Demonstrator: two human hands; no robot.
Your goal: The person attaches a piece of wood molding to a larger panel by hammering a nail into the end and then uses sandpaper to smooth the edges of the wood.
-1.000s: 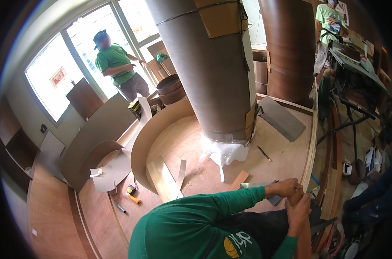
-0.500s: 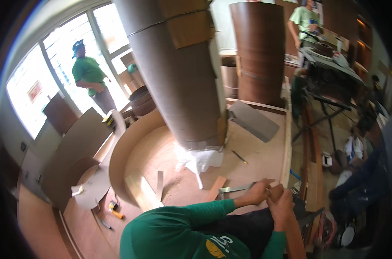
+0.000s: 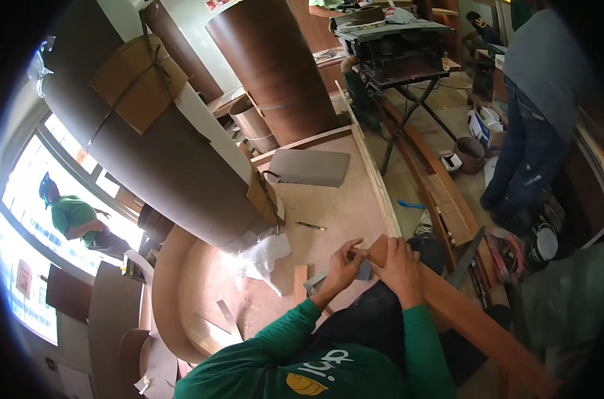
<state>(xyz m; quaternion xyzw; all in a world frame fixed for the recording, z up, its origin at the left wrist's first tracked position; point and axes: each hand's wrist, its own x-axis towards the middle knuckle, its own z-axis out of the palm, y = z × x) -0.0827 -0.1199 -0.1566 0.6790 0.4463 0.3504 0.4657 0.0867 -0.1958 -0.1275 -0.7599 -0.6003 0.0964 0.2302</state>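
Observation:
My right hand point(image 3: 396, 269) is wrapped over the end of a long brown wooden board point(image 3: 463, 309), which slopes down to the lower right. Close beside that end, my left hand point(image 3: 344, 267) has curled fingers, thumb and forefinger near the board's corner; whatever lies between them is too small to make out. A metal square point(image 3: 313, 282) shows partly behind my left wrist. Left of it a short wooden strip point(image 3: 300, 282) rests on the plywood panel point(image 3: 342, 206). A pencil point(image 3: 310, 226) lies farther off on the panel.
A large wrapped column point(image 3: 175, 146) rises at left beside a curved wooden rim point(image 3: 165, 292). A handsaw point(image 3: 467, 256) leans at right. Beyond are a table saw point(image 3: 395, 53) on folding legs and a standing person in jeans point(image 3: 524, 133). Another person in green point(image 3: 76, 216) is by the windows.
The view has swung right and tilted. My hands, earlier close together, are slightly apart, and the long board under my right hand now shows clearly.

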